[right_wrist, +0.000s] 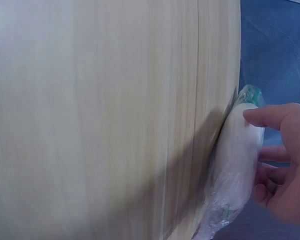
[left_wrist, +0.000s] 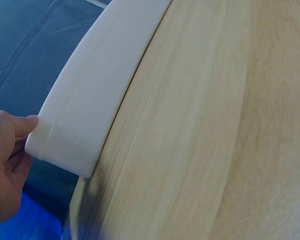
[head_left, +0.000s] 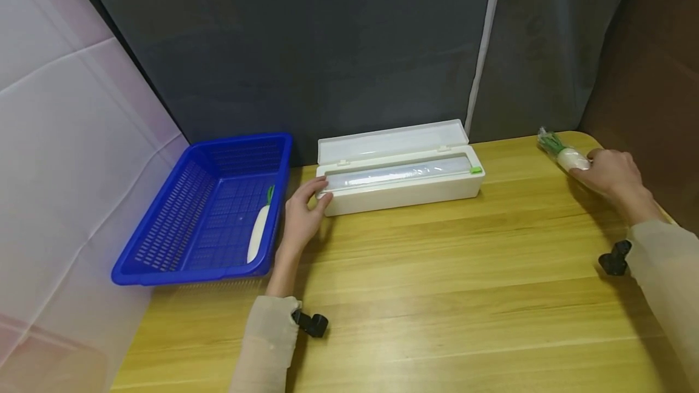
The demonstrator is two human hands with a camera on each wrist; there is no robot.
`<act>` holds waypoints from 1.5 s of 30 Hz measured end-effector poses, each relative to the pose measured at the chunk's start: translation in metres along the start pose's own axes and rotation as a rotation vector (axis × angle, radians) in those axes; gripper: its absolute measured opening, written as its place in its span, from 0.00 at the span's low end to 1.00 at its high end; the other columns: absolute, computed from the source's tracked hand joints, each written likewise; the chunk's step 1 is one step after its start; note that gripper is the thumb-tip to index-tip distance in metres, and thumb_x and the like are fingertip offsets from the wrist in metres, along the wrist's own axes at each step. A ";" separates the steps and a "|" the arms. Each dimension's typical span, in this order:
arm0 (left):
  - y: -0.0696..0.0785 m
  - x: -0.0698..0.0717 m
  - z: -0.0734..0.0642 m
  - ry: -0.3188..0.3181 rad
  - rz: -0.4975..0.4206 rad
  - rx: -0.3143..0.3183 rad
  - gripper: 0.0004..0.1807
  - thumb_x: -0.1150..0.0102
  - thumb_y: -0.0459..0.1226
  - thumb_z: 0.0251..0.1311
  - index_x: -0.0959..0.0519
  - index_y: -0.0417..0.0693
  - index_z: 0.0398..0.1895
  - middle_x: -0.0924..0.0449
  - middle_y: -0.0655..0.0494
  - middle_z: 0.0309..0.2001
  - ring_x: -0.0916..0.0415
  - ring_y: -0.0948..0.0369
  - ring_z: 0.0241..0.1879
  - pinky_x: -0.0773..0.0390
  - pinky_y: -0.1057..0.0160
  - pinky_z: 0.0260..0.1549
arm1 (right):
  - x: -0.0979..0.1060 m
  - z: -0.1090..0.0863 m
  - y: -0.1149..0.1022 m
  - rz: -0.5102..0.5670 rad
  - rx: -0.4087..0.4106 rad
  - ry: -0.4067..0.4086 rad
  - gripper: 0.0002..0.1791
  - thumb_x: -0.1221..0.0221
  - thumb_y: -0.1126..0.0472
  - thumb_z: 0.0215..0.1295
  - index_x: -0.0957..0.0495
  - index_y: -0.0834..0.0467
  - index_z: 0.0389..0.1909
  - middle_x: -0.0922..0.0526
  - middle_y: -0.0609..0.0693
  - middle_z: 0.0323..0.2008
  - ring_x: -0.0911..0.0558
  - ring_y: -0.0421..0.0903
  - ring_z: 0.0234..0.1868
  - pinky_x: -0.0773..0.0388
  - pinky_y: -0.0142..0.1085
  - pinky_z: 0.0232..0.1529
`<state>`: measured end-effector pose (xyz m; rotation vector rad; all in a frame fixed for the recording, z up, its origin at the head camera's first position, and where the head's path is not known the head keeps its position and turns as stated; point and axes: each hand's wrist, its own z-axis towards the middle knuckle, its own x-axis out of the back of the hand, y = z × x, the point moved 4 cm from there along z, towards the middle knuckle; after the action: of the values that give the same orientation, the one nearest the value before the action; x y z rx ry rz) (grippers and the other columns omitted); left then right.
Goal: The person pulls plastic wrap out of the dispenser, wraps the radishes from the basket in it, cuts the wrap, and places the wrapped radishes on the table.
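At the table's far right, my right hand (head_left: 611, 174) holds a white radish (head_left: 572, 159) with green leaves, wrapped in clear plastic film. In the right wrist view the thumb lies on one side of the wrapped radish (right_wrist: 235, 155) and the curled fingers on the other. My left hand (head_left: 306, 210) pinches the left end of a white cling film box (head_left: 404, 193) between thumb and fingers. Its lid (head_left: 393, 142) stands raised, showing the roll of film (head_left: 404, 172) inside and a green slider (head_left: 476, 170) at the right end.
Left of the box stands a blue plastic basket (head_left: 199, 273) with an unwrapped white radish (head_left: 258, 234) along its right wall. A dark grey curtain (head_left: 327, 47) hangs behind the wooden table (head_left: 464, 296). Pale sheeting (head_left: 65, 156) closes the left side, a brown panel (head_left: 655, 77) the right.
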<state>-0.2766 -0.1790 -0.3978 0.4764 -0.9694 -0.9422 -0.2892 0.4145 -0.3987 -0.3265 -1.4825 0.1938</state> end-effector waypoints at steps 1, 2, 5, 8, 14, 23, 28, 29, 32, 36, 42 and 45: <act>0.000 0.000 0.000 0.001 0.001 -0.003 0.14 0.32 0.29 0.61 0.17 0.31 0.50 0.19 0.42 0.57 0.25 0.48 0.61 0.28 0.53 0.62 | 0.000 0.000 0.001 0.002 -0.009 0.001 0.34 0.43 0.51 0.69 0.31 0.84 0.51 0.26 0.80 0.42 0.28 0.73 0.40 0.32 0.65 0.41; 0.000 0.000 0.000 0.003 0.002 -0.010 0.14 0.32 0.28 0.61 0.17 0.31 0.49 0.19 0.42 0.57 0.25 0.47 0.61 0.27 0.53 0.62 | -0.001 0.001 0.001 0.005 -0.016 0.004 0.34 0.43 0.50 0.69 0.32 0.84 0.51 0.26 0.80 0.42 0.28 0.73 0.40 0.32 0.65 0.42; 0.002 0.000 0.001 0.006 0.000 -0.011 0.14 0.32 0.28 0.60 0.17 0.31 0.49 0.19 0.41 0.57 0.25 0.47 0.61 0.27 0.53 0.61 | -0.001 0.001 0.000 0.011 -0.022 0.017 0.37 0.45 0.48 0.70 0.33 0.84 0.53 0.28 0.82 0.45 0.30 0.76 0.43 0.33 0.67 0.44; 0.003 -0.001 0.001 0.005 -0.011 -0.001 0.15 0.32 0.27 0.60 0.17 0.30 0.50 0.19 0.40 0.57 0.25 0.47 0.61 0.27 0.53 0.61 | 0.000 0.000 -0.002 0.021 -0.033 0.024 0.38 0.48 0.47 0.71 0.35 0.82 0.57 0.31 0.83 0.49 0.34 0.79 0.48 0.36 0.69 0.48; 0.002 -0.002 0.002 0.013 -0.025 0.007 0.14 0.34 0.25 0.60 0.18 0.30 0.50 0.19 0.39 0.55 0.24 0.46 0.60 0.26 0.53 0.60 | 0.005 -0.004 -0.014 0.064 -0.035 0.066 0.35 0.51 0.49 0.73 0.36 0.80 0.61 0.34 0.82 0.52 0.39 0.80 0.53 0.41 0.68 0.52; 0.005 0.001 0.000 0.054 0.003 -0.012 0.13 0.35 0.24 0.59 0.17 0.32 0.48 0.20 0.36 0.50 0.24 0.44 0.55 0.22 0.47 0.55 | 0.012 -0.007 -0.051 0.187 0.098 0.182 0.27 0.47 0.56 0.71 0.31 0.78 0.57 0.27 0.80 0.50 0.32 0.76 0.51 0.43 0.66 0.59; 0.005 0.002 -0.001 0.056 0.006 -0.011 0.13 0.34 0.25 0.59 0.17 0.33 0.48 0.21 0.37 0.49 0.25 0.43 0.55 0.21 0.47 0.53 | 0.012 -0.007 -0.076 0.247 0.213 0.230 0.24 0.43 0.61 0.69 0.26 0.78 0.54 0.24 0.78 0.49 0.29 0.75 0.51 0.38 0.66 0.57; 0.006 0.002 -0.001 0.057 0.009 -0.012 0.13 0.34 0.25 0.59 0.16 0.33 0.48 0.21 0.37 0.49 0.25 0.43 0.54 0.21 0.47 0.53 | 0.012 -0.008 -0.081 0.253 0.233 0.238 0.23 0.42 0.62 0.68 0.26 0.79 0.53 0.24 0.78 0.48 0.28 0.74 0.51 0.37 0.65 0.56; 0.006 0.001 -0.001 0.060 0.019 -0.011 0.13 0.33 0.25 0.59 0.16 0.34 0.47 0.21 0.37 0.49 0.26 0.43 0.54 0.22 0.47 0.52 | 0.010 -0.011 -0.093 0.258 0.258 0.245 0.22 0.41 0.62 0.68 0.25 0.78 0.54 0.23 0.78 0.48 0.27 0.73 0.51 0.35 0.64 0.55; 0.006 0.001 -0.002 0.062 0.034 -0.011 0.12 0.33 0.26 0.59 0.16 0.35 0.47 0.21 0.37 0.49 0.27 0.43 0.54 0.23 0.47 0.52 | 0.007 -0.015 -0.108 0.250 0.266 0.243 0.22 0.40 0.62 0.68 0.24 0.76 0.54 0.22 0.76 0.49 0.25 0.72 0.49 0.33 0.64 0.53; 0.006 -0.001 -0.002 0.072 0.031 -0.044 0.12 0.33 0.27 0.59 0.15 0.36 0.46 0.20 0.39 0.47 0.27 0.43 0.52 0.25 0.48 0.51 | 0.002 -0.018 -0.130 0.281 0.265 0.225 0.20 0.40 0.62 0.70 0.24 0.74 0.55 0.22 0.74 0.51 0.24 0.69 0.45 0.29 0.61 0.47; 0.007 -0.002 -0.003 0.076 0.027 -0.053 0.12 0.32 0.28 0.58 0.15 0.37 0.46 0.19 0.40 0.47 0.27 0.43 0.52 0.27 0.48 0.51 | 0.000 -0.019 -0.140 0.299 0.265 0.208 0.20 0.41 0.62 0.71 0.24 0.73 0.55 0.22 0.73 0.52 0.25 0.67 0.46 0.29 0.59 0.47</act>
<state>-0.2711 -0.1741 -0.3950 0.4507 -0.8779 -0.9173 -0.2800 0.2810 -0.3537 -0.3411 -1.1808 0.5740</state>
